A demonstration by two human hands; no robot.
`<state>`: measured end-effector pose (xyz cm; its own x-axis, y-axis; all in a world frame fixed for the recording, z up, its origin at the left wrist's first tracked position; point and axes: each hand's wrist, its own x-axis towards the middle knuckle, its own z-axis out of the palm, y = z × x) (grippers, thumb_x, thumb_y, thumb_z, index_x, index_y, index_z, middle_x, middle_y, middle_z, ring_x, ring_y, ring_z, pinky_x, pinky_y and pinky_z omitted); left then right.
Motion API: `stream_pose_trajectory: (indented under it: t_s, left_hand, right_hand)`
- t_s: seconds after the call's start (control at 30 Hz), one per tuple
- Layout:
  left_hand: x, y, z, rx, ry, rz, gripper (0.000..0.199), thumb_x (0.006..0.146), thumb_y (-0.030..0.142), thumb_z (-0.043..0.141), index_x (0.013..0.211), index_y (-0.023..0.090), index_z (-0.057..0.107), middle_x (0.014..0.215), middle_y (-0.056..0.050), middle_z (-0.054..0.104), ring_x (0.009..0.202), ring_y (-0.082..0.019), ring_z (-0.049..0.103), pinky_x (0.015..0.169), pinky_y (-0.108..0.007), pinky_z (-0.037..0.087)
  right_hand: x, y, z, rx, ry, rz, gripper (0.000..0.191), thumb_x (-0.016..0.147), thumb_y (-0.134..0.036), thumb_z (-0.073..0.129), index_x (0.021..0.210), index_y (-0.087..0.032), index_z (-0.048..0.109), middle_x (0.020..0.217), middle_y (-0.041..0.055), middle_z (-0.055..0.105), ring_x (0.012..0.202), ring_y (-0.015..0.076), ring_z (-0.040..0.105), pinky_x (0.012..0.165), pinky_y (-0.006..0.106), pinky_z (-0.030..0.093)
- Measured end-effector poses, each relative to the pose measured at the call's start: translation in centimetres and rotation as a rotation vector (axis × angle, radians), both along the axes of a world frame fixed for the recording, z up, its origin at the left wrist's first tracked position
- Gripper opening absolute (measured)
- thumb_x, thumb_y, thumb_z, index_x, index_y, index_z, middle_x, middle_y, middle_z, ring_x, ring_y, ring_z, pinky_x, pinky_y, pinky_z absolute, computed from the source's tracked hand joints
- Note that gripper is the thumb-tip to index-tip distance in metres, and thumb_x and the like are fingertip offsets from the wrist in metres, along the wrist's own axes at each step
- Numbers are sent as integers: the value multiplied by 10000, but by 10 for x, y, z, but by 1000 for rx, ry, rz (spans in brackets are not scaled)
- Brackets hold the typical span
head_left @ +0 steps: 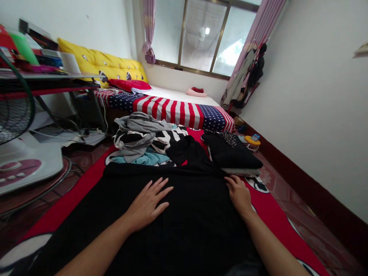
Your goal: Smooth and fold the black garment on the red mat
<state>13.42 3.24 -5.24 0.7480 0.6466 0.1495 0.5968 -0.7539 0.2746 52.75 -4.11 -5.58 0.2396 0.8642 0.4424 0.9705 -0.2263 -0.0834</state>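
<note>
daylight from window [201,36] | glare on panes | sharp | edges wide-angle bent

A red cartoon-print mat [276,209] covers the floor. A black garment [178,226] lies spread flat under both hands. Beyond the fingertips sit a heap of unfolded clothes [143,142] and, nearer the right hand, a folded stack [232,155].

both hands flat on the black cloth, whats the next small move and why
Probably slide both palms outward to smooth it. The left hand lies flat, fingers spread, near the middle of the black garment, and the right hand rests at its right edge. The garment is spread on the red mat, with a folded stack and an unsorted clothes pile beyond.
</note>
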Motion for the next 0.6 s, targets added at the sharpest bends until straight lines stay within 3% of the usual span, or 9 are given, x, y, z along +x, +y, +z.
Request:
stream_pose_trajectory:
  t_s: [0.17, 0.27, 0.37, 0.43, 0.6]
  left_hand:
    - [5, -1, 4, -15, -33, 86, 598, 935, 569, 408, 1486, 359, 311, 1605, -38, 225, 1468, -285, 217, 1184, -544, 199]
    - [7, -2, 5, -38, -31, 136, 593, 930, 562, 421, 1479, 358, 329, 1607, -26, 220, 1473, -273, 206, 1194, -533, 174]
    - [8, -3, 4, -23, -45, 212, 587, 925, 546, 441, 1473, 358, 345, 1602, -35, 238, 1467, -289, 218, 1188, -550, 164]
    - [7, -4, 2, -12, -47, 290, 586, 921, 553, 442, 1467, 354, 365, 1590, -52, 271, 1459, -317, 233, 1176, -578, 163]
    - [-7, 5, 9, -70, 44, 441, 643, 894, 632, 423, 1468, 346, 374, 1532, -122, 378, 1422, -393, 291, 1134, -630, 194]
  right_hand:
    - [-42, 16, 38, -25, -260, -97, 200, 791, -138, 588, 858, -234, 751, 922, 158, 651, 876, 305, 576, 737, 459, 419]
    - [-92, 29, 49, -57, -82, 14, 149, 831, -226, 588, 869, -240, 731, 927, 132, 646, 805, 276, 603, 642, 385, 411]
    - [-140, 38, 36, -134, 263, 193, 154, 874, -295, 554, 872, -275, 706, 907, 55, 657, 712, 200, 629, 575, 307, 410]
    - [-158, 42, 22, -138, 418, 234, 142, 867, -312, 555, 847, -281, 693, 890, 23, 664, 691, 181, 634, 562, 284, 419]
    - [-154, 46, 5, -43, 641, 230, 200, 868, -368, 528, 850, -259, 695, 838, 18, 693, 690, 191, 637, 605, 295, 469]
